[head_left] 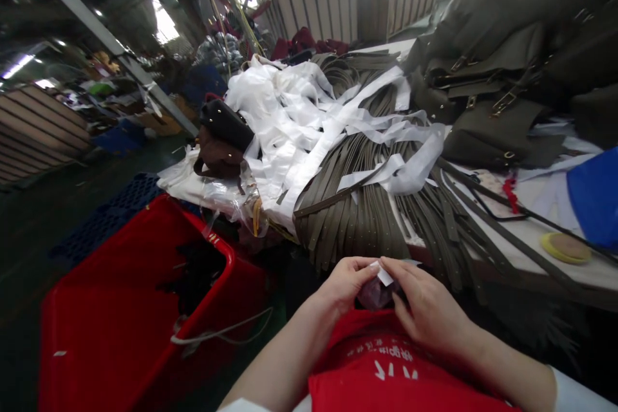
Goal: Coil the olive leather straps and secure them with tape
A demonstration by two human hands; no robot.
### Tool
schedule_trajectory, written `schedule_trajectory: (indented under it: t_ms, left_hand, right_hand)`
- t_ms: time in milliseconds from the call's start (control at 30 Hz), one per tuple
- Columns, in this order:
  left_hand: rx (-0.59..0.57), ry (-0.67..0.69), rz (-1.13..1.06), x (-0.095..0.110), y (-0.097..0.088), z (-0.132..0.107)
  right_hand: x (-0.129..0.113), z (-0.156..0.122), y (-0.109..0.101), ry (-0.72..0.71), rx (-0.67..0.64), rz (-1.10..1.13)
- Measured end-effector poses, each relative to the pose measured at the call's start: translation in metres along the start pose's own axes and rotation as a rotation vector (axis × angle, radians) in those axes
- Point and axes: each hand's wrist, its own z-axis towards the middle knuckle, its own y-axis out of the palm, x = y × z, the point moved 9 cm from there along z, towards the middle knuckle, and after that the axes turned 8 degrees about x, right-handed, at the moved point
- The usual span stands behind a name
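Note:
Close to my body, above a red apron (386, 360), my left hand (344, 283) and my right hand (429, 302) meet with their fingertips almost touching. A small white slip (385, 275) is pinched between them. Just beneath it, a dark purplish bundle (374, 296) sits in the space between my palms; I cannot tell what it is. Both hands are closed. Beyond my fingers, long olive-green straps (347, 225) with small holes hang in a thick bunch over the table edge.
White strips (299, 122) lie heaped over the straps. Olive-green bags (492, 122) crowd the right side, near a yellow-rimmed round disc (564, 248). A large red bin (120, 309) with dark pieces inside stands at left, beside a blue pallet (111, 212).

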Motion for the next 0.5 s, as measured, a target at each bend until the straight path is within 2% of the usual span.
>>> schedule_trajectory:
  t_ms: [100,167,300,433,500]
  left_hand:
    - [0.027,0.004,-0.017,0.003,0.000,0.004]
    - [0.066,0.011,-0.038,0.007,-0.002,0.005]
    - [0.110,0.042,-0.022,0.017,-0.006,0.002]
    - [0.126,-0.006,0.032,0.015,-0.012,0.004]
    - [0.126,-0.036,0.039,0.012,-0.013,0.008]
  right_hand:
    - [0.019,0.001,-0.020,0.072,0.048,0.018]
    - [0.045,-0.002,-0.049,0.158,0.151,-0.024]
    - [0.115,-0.035,-0.138,0.364,0.483,-0.295]
    - [0.197,-0.107,-0.238,0.718,0.824,-0.539]
    - [0.240,-0.142,-0.273,0.918,0.895,-0.536]
